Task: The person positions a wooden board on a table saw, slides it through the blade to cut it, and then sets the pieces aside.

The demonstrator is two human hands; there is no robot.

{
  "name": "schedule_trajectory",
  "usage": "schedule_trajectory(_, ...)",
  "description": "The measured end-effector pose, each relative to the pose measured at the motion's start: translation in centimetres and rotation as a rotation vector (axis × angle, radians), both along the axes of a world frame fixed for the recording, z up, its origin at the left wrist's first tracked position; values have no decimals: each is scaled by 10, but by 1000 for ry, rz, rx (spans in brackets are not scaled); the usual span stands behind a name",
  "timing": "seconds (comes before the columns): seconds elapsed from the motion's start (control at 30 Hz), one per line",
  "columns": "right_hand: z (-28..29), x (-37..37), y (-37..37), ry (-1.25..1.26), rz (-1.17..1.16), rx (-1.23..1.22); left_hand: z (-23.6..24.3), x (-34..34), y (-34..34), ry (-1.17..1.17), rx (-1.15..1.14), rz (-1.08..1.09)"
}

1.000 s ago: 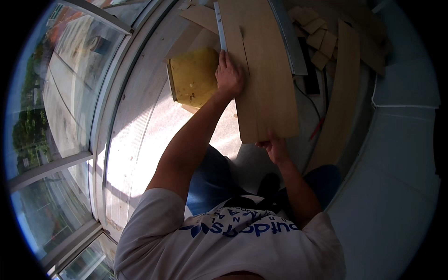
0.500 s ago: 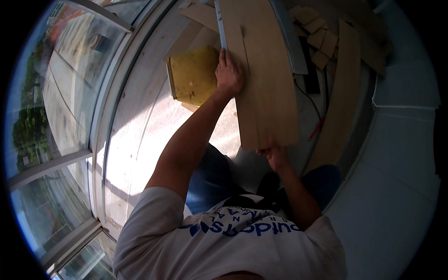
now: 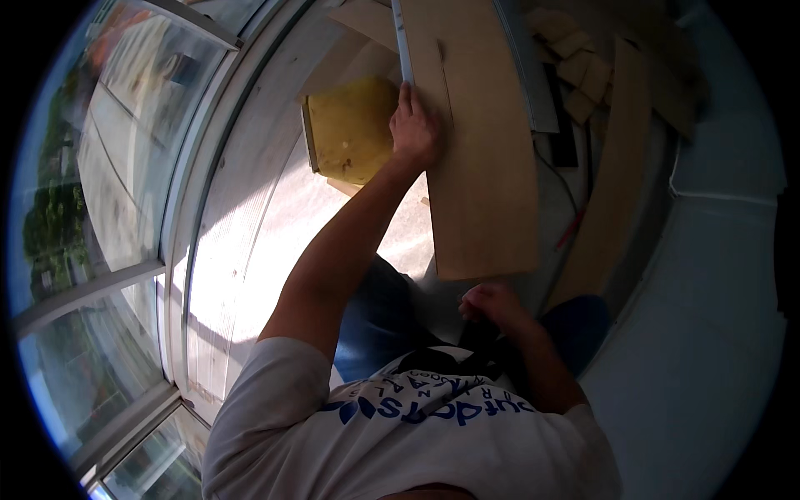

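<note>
A long light-brown wood plank (image 3: 487,200) stretches away from me, with a dark slit and a thin seam along its left part. My left hand (image 3: 417,129) grips the plank's left edge, its index finger reaching along a pale metal strip (image 3: 402,46). Just off the plank's near end, my right hand (image 3: 492,302) is apart from the wood with its fingers curled. Whatever those fingers hold, if anything, is hidden.
Left of the plank stands a worn yellow box-like object (image 3: 350,129). Cut wood pieces (image 3: 583,71) lie piled at the far right, beside another long plank (image 3: 612,158) and a cable with a red part (image 3: 569,229). Window frames (image 3: 179,225) line the left; a pale wall (image 3: 725,275) bounds the right.
My right hand has come off the plank's near end and drawn back toward me, fingers curled. The plank appears slightly nearer; my left hand stays on its left edge.
</note>
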State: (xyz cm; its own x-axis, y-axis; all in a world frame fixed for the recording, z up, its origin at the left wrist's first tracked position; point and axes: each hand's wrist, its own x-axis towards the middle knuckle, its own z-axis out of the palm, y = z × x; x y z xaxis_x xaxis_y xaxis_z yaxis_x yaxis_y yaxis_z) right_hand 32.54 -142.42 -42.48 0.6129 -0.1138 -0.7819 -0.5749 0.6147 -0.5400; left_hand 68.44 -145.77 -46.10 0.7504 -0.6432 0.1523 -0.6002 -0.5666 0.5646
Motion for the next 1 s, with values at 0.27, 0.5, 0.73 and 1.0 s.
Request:
schedule_trajectory(0.27, 31, 86, -113, 254, -4, -1550, 8, -2, -1, 25, 15, 29)
schedule_trajectory(0.5, 0, 99, -121, 185, 7, -1304, 6, 3, 4, 103, 52, -4)
schedule_trajectory(0.73, -9, 87, -122, 100, -6, -1307, 11, 0, 2, 122, 40, 0)
schedule_trajectory(1.0, 5, 75, -105, 141, 3, -1250, 12, 0, 1, 122, 43, 10)
